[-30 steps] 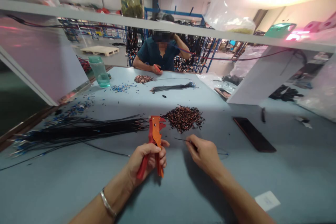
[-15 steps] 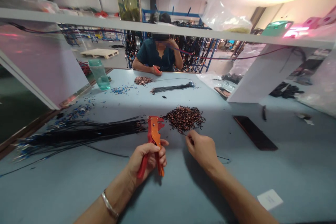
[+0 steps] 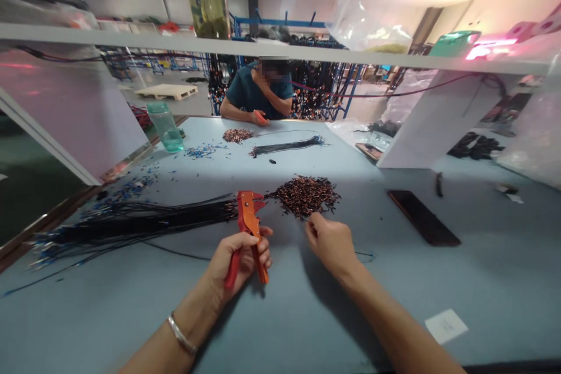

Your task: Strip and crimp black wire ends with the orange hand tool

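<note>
Red and orange wire strippers (image 3: 249,216) stand upright in my left hand (image 3: 241,254), whose fingers wrap around the handles. The jaws point away from me, next to the stripped ends of a thick bundle of black wires (image 3: 149,222). My right hand (image 3: 331,242) is closed in a pinch on a thin black wire (image 3: 363,254); its blue-tipped end shows to the right of the hand, and the fingers hide the rest. Just beyond that hand lies a heap of small black and copper-coloured wire scraps (image 3: 307,196).
A dark phone (image 3: 423,217) and a white paper slip (image 3: 446,326) lie at right. Blue bits (image 3: 131,184) are scattered at left, near a green bottle (image 3: 165,127). Across the table sits a co-worker (image 3: 258,90) by another wire bundle (image 3: 287,145). A shelf (image 3: 280,49) spans above.
The wire strippers have shifted slightly left and the right hand has moved a little with the view. Across the table, the co-worker's head has bent lower and the raised hand has moved left.
</note>
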`<state>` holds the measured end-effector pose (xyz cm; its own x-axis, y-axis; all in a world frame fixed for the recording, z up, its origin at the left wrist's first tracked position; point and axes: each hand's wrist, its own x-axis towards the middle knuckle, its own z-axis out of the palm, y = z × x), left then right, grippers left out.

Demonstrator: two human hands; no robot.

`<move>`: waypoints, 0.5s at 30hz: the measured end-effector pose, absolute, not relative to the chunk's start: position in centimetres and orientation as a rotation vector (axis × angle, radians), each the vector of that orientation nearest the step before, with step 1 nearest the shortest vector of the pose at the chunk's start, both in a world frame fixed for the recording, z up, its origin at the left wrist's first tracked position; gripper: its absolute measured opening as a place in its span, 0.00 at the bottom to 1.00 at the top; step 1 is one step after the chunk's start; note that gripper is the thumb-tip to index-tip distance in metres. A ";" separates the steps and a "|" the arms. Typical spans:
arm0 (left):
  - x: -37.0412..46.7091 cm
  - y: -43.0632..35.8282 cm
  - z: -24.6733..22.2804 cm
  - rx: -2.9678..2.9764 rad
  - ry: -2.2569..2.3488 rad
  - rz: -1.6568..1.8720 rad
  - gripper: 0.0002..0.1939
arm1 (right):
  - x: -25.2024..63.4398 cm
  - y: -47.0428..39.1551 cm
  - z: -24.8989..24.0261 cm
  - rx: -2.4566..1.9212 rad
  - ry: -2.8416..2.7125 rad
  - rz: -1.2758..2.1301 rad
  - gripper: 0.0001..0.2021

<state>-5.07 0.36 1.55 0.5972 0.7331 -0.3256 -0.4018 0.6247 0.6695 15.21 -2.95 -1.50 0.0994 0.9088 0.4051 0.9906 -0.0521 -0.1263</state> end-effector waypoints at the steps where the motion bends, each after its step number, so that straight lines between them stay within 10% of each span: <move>1: -5.1 0.3 1.5 0.579 0.636 0.698 0.13 | 15.0 -3.1 -1.5 -2.004 -1.879 -0.291 0.10; 15: -4.8 -0.3 1.1 0.606 0.585 0.588 0.14 | 19.2 -4.3 -1.1 -2.034 -1.811 -0.092 0.09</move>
<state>-4.85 -0.32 1.08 0.6851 0.6523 -0.3242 -0.3277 0.6735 0.6626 19.20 -4.33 -1.14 0.1520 0.9361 0.3172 0.9635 -0.0689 -0.2586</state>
